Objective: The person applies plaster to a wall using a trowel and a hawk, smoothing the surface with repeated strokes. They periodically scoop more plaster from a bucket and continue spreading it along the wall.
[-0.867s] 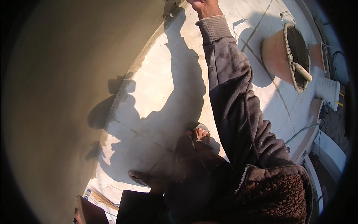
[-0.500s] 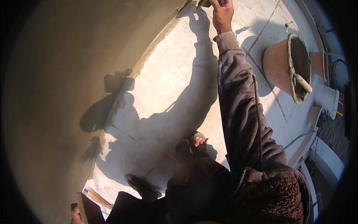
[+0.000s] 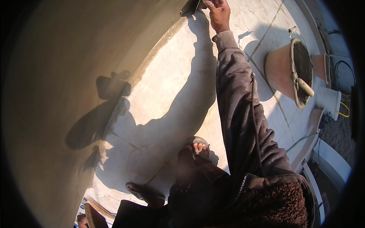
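Observation:
My right hand point(image 3: 218, 15) is at the top, my sleeved arm stretched out, fingers gripping a dark, flat metal tool like a trowel point(image 3: 197, 7) at the foot of the plastered wall point(image 3: 57, 68), where it meets the pale tiled floor point(image 3: 156, 95). Only fingers of my left hand point(image 3: 81, 220) show at the lower left edge, holding a brown flat board point(image 3: 95, 216). My shadow falls across floor and wall.
An orange bucket of grey mortar point(image 3: 278, 70) with a handle grip stands on my right, a second bucket point(image 3: 318, 68) behind it. A white container point(image 3: 325, 102), a hose and a low white ledge point(image 3: 330, 159) lie further right. My sandaled feet point(image 3: 199, 148) are below.
My right hand, with the tool, first moved right and down, then slightly back left and up toward the wall. The board in my left hand has shifted slightly.

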Action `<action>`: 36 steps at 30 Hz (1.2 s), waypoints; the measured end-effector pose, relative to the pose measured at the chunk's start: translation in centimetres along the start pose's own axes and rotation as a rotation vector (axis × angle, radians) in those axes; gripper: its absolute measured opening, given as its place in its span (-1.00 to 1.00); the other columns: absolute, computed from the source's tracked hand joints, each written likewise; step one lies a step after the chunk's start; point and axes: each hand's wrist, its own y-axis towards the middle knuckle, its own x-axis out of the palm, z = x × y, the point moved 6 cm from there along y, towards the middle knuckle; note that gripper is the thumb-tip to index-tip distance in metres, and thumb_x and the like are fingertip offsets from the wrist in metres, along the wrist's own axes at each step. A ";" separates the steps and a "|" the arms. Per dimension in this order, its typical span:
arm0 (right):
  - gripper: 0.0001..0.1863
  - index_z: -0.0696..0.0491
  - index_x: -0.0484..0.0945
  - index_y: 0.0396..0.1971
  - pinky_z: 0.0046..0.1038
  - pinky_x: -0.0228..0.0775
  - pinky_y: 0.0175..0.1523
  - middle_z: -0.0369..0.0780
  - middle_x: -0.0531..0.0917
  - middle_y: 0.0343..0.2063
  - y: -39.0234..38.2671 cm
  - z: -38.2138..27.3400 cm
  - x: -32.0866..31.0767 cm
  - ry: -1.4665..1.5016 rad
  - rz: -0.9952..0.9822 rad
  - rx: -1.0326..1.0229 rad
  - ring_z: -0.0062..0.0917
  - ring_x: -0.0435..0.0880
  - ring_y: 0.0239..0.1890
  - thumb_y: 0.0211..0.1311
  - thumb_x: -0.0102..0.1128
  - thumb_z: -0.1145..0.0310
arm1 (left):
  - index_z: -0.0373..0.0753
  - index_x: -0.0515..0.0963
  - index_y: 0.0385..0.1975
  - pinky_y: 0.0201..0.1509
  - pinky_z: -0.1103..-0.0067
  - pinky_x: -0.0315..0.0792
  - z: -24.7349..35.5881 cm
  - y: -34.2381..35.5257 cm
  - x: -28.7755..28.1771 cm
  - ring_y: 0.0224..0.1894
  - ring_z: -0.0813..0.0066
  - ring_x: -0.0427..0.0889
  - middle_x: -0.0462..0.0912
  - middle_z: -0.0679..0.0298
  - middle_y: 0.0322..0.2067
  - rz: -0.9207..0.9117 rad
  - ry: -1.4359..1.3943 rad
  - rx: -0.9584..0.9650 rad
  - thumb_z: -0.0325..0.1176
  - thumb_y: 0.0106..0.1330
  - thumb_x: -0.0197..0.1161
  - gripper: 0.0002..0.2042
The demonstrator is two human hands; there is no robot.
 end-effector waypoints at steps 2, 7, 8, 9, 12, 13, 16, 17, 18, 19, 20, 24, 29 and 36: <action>-0.35 0.44 0.42 0.23 -0.32 0.35 0.35 0.09 0.56 0.22 -2.0 -1.4 1.4 0.162 -0.168 0.021 -0.26 0.54 0.27 0.26 0.32 0.33 | -0.39 0.55 -0.01 -0.24 0.43 0.55 -1.7 -1.2 -0.4 -0.27 0.29 0.67 0.65 0.10 -0.26 0.030 -0.031 -0.017 0.28 0.55 -0.18 -0.29; -0.45 0.37 0.51 0.15 -0.38 0.44 0.24 0.02 0.61 0.13 -7.0 -2.6 3.1 0.030 -0.035 0.040 -0.33 0.60 0.18 0.28 0.36 0.32 | -0.43 0.54 -0.02 -0.29 0.41 0.55 -1.4 -1.2 -0.6 -0.30 0.27 0.67 0.65 0.07 -0.27 0.019 -0.024 0.015 0.26 0.55 -0.18 -0.28; -0.55 0.30 0.51 0.12 -0.34 0.50 0.22 -0.05 0.66 0.05 -7.9 -3.5 3.9 0.124 -0.118 -0.030 -0.39 0.65 0.09 0.29 0.36 0.44 | -0.44 0.54 -0.02 -0.31 0.41 0.55 -1.4 -1.2 -0.6 -0.31 0.27 0.67 0.64 0.07 -0.28 0.025 -0.042 0.024 0.26 0.55 -0.18 -0.29; -0.62 0.23 0.51 0.09 -0.30 0.56 0.21 -0.13 0.70 -0.04 -8.8 -4.5 4.7 0.218 -0.202 -0.101 -0.44 0.71 0.00 0.29 0.36 0.56 | -0.44 0.54 -0.03 -0.32 0.41 0.55 -1.6 -1.4 -0.8 -0.32 0.27 0.67 0.65 0.06 -0.28 0.029 -0.020 0.044 0.25 0.55 -0.20 -0.28; -0.61 0.25 0.49 0.09 -0.46 0.58 0.19 -0.10 0.68 0.00 -11.5 -5.3 6.1 0.201 -0.187 -0.036 -0.47 0.67 0.06 0.29 0.32 0.61 | -0.44 0.54 -0.06 -0.35 0.41 0.53 -1.8 -2.1 -1.0 -0.35 0.26 0.67 0.64 0.06 -0.30 0.054 0.015 0.100 0.22 0.56 -0.17 -0.31; -0.62 0.26 0.48 0.09 -0.46 0.58 0.19 -0.10 0.68 0.00 -12.4 -5.7 6.7 0.241 -0.197 -0.006 -0.46 0.67 0.06 0.29 0.32 0.62 | -0.43 0.55 -0.09 -0.37 0.42 0.53 -1.6 -2.1 -1.1 -0.37 0.25 0.66 0.63 0.07 -0.32 0.070 0.005 0.115 0.20 0.56 -0.11 -0.35; -0.61 0.27 0.47 0.09 -0.45 0.57 0.20 -0.08 0.68 0.00 -15.0 -6.8 8.1 0.228 -0.202 -0.005 -0.46 0.67 0.06 0.29 0.32 0.62 | -0.41 0.55 -0.11 -0.38 0.42 0.52 -1.7 -2.7 -1.2 -0.38 0.25 0.65 0.62 0.09 -0.34 0.096 -0.007 0.122 0.17 0.56 -0.04 -0.39; -0.61 0.27 0.47 0.09 -0.45 0.57 0.20 -0.07 0.67 0.00 -15.9 -6.9 8.2 0.217 -0.201 -0.005 -0.46 0.67 0.06 0.29 0.32 0.62 | -0.41 0.55 -0.11 -0.38 0.42 0.52 -2.0 -2.7 -1.2 -0.38 0.25 0.65 0.62 0.09 -0.34 0.090 -0.004 0.114 0.18 0.55 -0.03 -0.39; -0.61 0.27 0.47 0.09 -0.45 0.57 0.20 -0.07 0.67 0.01 -16.8 -7.0 8.4 0.206 -0.201 -0.004 -0.46 0.67 0.06 0.29 0.32 0.63 | -0.41 0.55 -0.11 -0.37 0.42 0.52 -2.4 -2.9 -1.2 -0.38 0.25 0.65 0.62 0.09 -0.34 0.080 -0.004 0.105 0.18 0.55 -0.03 -0.39; -0.61 0.27 0.47 0.09 -0.44 0.57 0.21 -0.06 0.67 0.01 -17.7 -7.1 8.5 0.195 -0.201 -0.003 -0.46 0.67 0.06 0.29 0.32 0.63 | -0.40 0.55 -0.10 -0.37 0.42 0.52 -2.8 -3.0 -1.2 -0.37 0.26 0.65 0.62 0.09 -0.34 0.078 -0.002 0.100 0.18 0.55 -0.03 -0.39; -0.60 0.28 0.46 0.10 -0.44 0.56 0.22 -0.05 0.67 0.02 -18.5 -7.4 9.1 0.205 -0.206 -0.011 -0.46 0.67 0.07 0.28 0.32 0.63 | -0.40 0.55 -0.10 -0.37 0.42 0.52 -3.0 -3.5 -1.4 -0.37 0.26 0.65 0.62 0.09 -0.34 0.080 0.000 0.091 0.18 0.55 -0.03 -0.39; -0.62 0.21 0.54 0.05 -0.42 0.48 0.20 -0.15 0.68 -0.02 -22.2 -8.6 10.9 0.311 -0.195 0.069 -0.46 0.66 0.09 0.22 0.33 0.60 | -0.39 0.55 -0.10 -0.36 0.41 0.52 -4.2 -5.3 -1.8 -0.36 0.28 0.65 0.61 0.10 -0.33 0.089 0.006 0.058 0.19 0.54 -0.02 -0.39; -0.61 0.23 0.54 0.05 -0.43 0.47 0.20 -0.15 0.67 -0.02 -26.1 -10.0 12.8 0.303 -0.227 0.075 -0.46 0.65 0.09 0.21 0.33 0.62 | -0.37 0.54 -0.09 -0.35 0.40 0.51 -5.6 -7.3 -2.0 -0.35 0.30 0.65 0.60 0.11 -0.33 0.099 0.005 0.019 0.20 0.52 -0.01 -0.40; -0.60 0.22 0.54 0.06 -0.42 0.47 0.21 -0.15 0.66 -0.03 -30.8 -10.4 15.2 0.327 -0.257 0.084 -0.47 0.64 0.09 0.21 0.34 0.65 | -0.35 0.54 -0.07 -0.34 0.39 0.51 -7.2 -9.4 -2.2 -0.33 0.32 0.64 0.60 0.12 -0.32 0.106 0.004 -0.013 0.21 0.51 0.01 -0.40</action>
